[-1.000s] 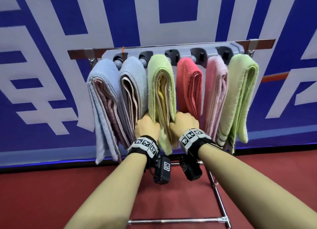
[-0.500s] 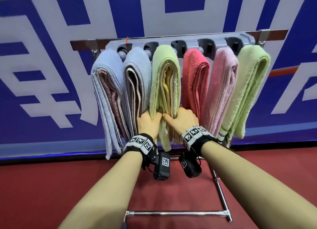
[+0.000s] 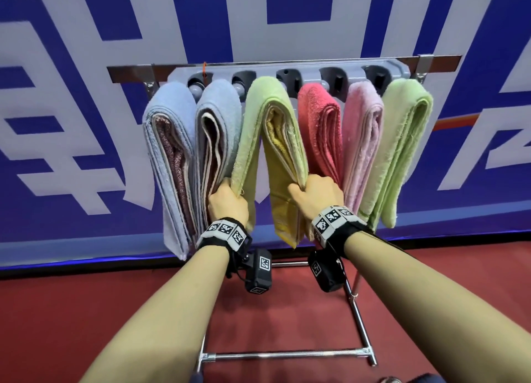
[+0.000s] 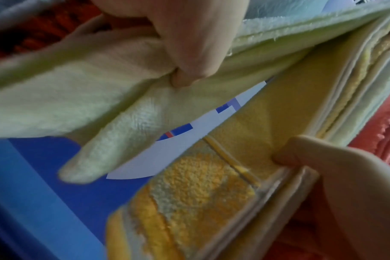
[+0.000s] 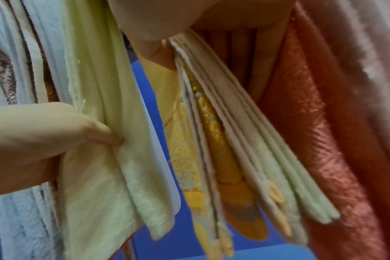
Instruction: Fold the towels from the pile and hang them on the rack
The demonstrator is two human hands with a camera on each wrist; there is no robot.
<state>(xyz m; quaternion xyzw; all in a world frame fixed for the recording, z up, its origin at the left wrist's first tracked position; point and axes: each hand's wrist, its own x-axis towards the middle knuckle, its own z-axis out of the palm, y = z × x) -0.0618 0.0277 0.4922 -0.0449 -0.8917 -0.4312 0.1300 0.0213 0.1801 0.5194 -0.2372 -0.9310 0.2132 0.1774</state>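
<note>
Head view: left hand gripped the near flap of the green towel; right hand clamped its far flap with the yellow towel inside, spreading them apart. It hung third from left on the rack. Behind, banner lettering was cropped, unreadable.

Six towel bundles hang on one rack; two hands.
</note>
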